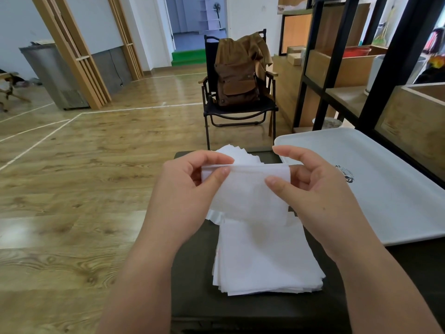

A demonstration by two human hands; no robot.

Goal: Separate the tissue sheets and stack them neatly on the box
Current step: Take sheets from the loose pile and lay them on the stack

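Note:
A thin white tissue sheet (pixel 250 198) hangs in the air above a dark green box (pixel 192 273). My left hand (pixel 185 189) pinches its top left edge between thumb and fingers. My right hand (pixel 313 186) pinches the top right edge. Below, on the box lid near me, lies a stack of flat tissue sheets (pixel 267 259). A second fanned pile of tissues (pixel 238 154) lies at the far end of the box, partly hidden behind the held sheet and my hands.
A white tray-like lid (pixel 385 189) lies to the right of the box. Beyond stands a black folding chair (pixel 240 112) with a brown backpack on it. Black and wooden shelving (pixel 361 75) fills the right side. Wooden floor spreads to the left.

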